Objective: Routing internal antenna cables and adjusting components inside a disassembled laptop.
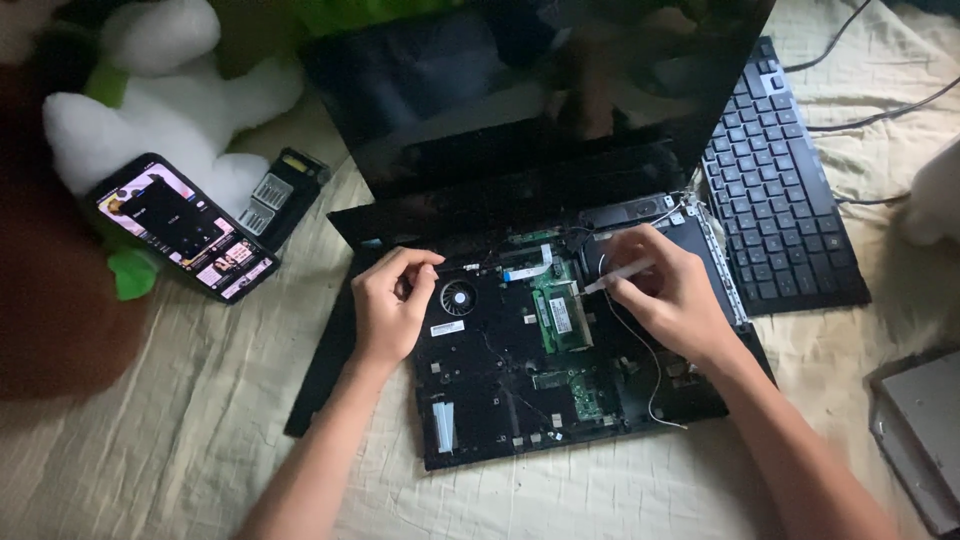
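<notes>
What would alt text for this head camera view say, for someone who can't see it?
An opened laptop lies on a cream sheet, its circuit boards bare, while the right hand holds a thin white tool over them and the left hand rests by the fan. A detached keyboard lies right, a lit phone left.

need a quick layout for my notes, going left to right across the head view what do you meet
smartphone → left hand → cooling fan → green memory module → right hand, holding a white tool → detached keyboard → grey device at the right edge
</notes>
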